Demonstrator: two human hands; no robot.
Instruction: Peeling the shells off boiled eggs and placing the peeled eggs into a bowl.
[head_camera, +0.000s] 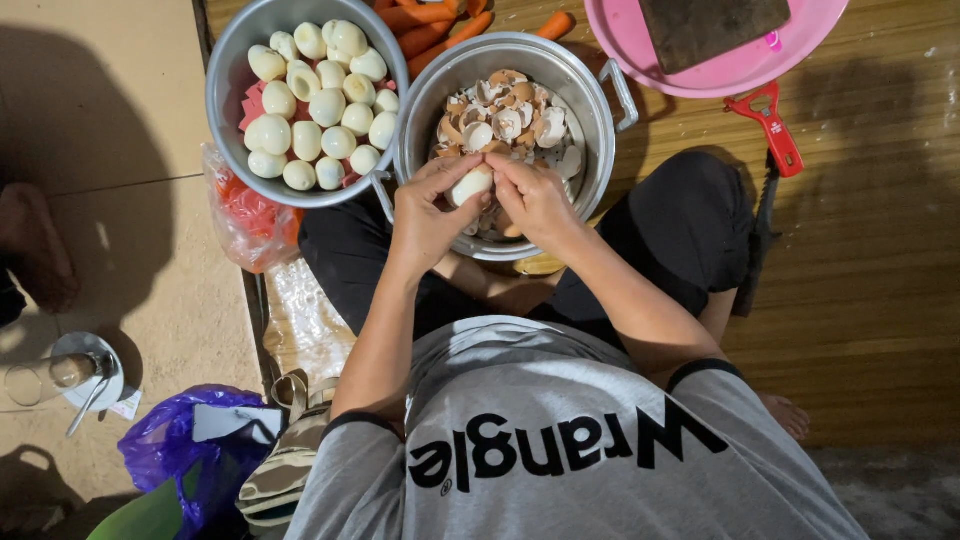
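Both hands on one egg over the shell pot

Left hand (425, 215) and right hand (533, 197) grasp the egg (470, 185) with their fingers above the pot (600, 130) of shells; a bowl (225, 90) of peeled eggs sits beside it.

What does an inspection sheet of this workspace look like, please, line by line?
Surface: woven mat floor, tiled floor beside it.
Job's things: egg held over the pot of shells; bowl of peeled eggs beside the pot.
Clutter: carrots, pink tray, red peeler, purple bag, glass on saucer.
Grippers: left hand and right hand both grip the egg.
Cables: nothing seen.
Surroundings: the person sits cross-legged; another person's foot at the left edge.
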